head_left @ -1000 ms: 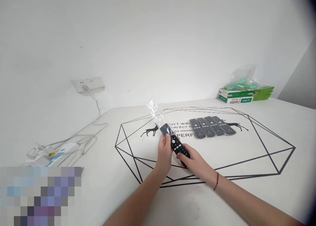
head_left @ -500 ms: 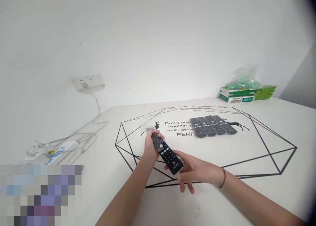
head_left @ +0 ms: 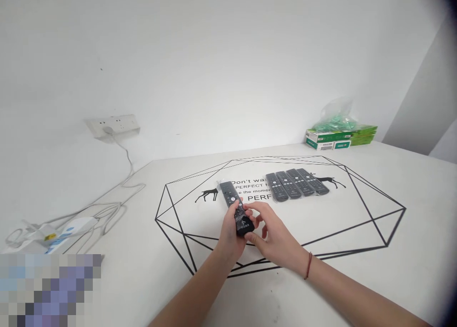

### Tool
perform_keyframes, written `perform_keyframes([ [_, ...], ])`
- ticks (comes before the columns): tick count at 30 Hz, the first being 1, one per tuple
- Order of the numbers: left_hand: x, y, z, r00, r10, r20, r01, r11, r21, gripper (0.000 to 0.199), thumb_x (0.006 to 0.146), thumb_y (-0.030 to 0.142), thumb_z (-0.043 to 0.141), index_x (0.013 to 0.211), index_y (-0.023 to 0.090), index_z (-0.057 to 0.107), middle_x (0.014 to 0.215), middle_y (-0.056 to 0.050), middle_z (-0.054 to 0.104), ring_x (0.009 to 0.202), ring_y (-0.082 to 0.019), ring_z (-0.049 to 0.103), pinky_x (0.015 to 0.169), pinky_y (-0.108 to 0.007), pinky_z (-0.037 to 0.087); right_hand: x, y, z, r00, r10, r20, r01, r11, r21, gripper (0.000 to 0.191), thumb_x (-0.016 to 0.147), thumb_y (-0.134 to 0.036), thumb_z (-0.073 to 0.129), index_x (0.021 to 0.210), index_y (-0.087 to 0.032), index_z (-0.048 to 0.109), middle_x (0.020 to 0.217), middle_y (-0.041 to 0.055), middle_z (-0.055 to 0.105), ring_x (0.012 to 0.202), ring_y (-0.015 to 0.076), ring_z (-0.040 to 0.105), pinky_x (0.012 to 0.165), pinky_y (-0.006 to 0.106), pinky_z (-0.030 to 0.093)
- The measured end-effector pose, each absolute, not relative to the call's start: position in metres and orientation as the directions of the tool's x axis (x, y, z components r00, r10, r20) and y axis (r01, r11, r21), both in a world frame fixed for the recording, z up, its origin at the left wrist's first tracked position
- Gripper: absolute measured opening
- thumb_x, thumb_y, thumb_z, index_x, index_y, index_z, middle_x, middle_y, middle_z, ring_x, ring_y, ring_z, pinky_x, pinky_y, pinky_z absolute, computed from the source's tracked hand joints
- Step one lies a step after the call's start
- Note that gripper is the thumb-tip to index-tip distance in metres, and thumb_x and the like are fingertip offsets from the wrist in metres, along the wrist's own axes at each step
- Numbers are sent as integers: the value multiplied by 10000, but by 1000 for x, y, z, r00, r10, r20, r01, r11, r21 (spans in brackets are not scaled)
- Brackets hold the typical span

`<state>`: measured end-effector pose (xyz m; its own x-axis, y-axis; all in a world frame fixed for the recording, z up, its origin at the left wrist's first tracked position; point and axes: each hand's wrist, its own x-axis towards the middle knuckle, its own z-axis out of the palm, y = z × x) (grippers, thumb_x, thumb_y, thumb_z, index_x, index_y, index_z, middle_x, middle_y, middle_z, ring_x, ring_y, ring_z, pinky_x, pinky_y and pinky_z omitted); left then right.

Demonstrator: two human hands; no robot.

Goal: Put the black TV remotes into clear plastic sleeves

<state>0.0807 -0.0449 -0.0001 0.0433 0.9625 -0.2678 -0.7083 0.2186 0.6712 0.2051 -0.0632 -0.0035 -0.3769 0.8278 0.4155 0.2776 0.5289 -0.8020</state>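
Note:
A black remote control (head_left: 227,190) in a thin clear plastic sleeve lies tilted in my left hand (head_left: 230,227), its far end pointing away from me. The left thumb presses on its buttons and the fingers wrap beneath it. My right hand (head_left: 271,232) is curled at the near end, with thumb and fingertips against its edge; whether they pinch the remote or only the sleeve is hard to see. Behind the hands, several more sleeved remote controls (head_left: 293,183) lie side by side on the white table (head_left: 357,279).
Green and white boxes (head_left: 328,136) with a plastic bag (head_left: 337,117) on top stand at the back right. At left are a white power strip (head_left: 76,229) and loose cables (head_left: 117,198), with a wall socket (head_left: 119,126) above. Black lines and lettering are printed on the tabletop.
The sleeve now reaches close to the remote's near end, where the black face was bare before. My left hand has shifted toward that end, and my right fingers have closed in on it.

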Motion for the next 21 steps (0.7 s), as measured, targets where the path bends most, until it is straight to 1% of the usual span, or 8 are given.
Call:
perform_keyframes([
  [3,86,-48,-2,126,962,-242,-715,258,650,239,769,381,601,847,177,504,622,29,479,510,-78,484,489,-192,401,206,-60,-7,-357,812,463,313,570,-759,546,710,-70,526,1210,-270,431,1208,89,459,909,189,509,663,312,497],
  [5,91,-52,-1,168,954,-250,-668,296,682,252,780,398,585,764,162,500,610,24,474,509,-72,478,488,-185,386,206,-57,-11,-332,812,480,331,577,-746,540,715,-57,502,1210,-258,427,1198,92,462,917,190,515,660,304,499],
  [7,95,-56,0,192,943,-270,-605,331,725,282,786,418,574,719,156,496,601,19,477,512,-76,484,498,-189,386,207,-55,-14,-317,814,486,349,577,-738,536,714,-39,476,1203,-251,428,1159,87,482,854,171,532,646,292,502],
  [11,97,-60,1,200,946,-255,-565,324,759,300,786,450,573,738,158,519,601,10,501,530,-96,512,514,-205,395,210,-53,-15,-317,803,504,411,596,-690,520,718,-34,458,1193,-243,428,1127,78,517,727,139,542,637,291,507],
  [13,95,-59,2,200,956,-215,-587,292,755,283,788,444,580,800,163,548,653,0,540,572,-104,539,548,-215,420,211,-53,-14,-332,783,527,448,622,-642,459,756,-69,459,1182,-240,440,1139,81,534,720,144,555,635,299,508],
  [16,90,-57,5,171,975,-139,-645,218,733,263,790,401,601,957,199,577,820,-8,601,689,-111,579,644,-232,464,213,-51,-12,-355,733,580,488,674,-554,347,834,-147,437,1165,-245,477,1189,86,546,884,188,588,689,317,514],
  [18,86,-55,8,162,981,-104,-670,187,719,277,799,381,598,1029,229,572,942,-15,614,782,-122,594,705,-251,480,215,-49,-12,-362,705,610,505,698,-507,327,867,-169,402,1169,-255,494,1236,79,538,1010,205,573,734,322,512],
  [21,82,-52,11,174,978,-118,-667,205,717,288,818,383,575,1071,248,562,1040,-34,618,867,-154,607,751,-295,493,217,-48,-10,-352,699,622,508,701,-500,313,874,-164,369,1133,-253,522,1279,67,521,1075,202,555,735,307,510],
])
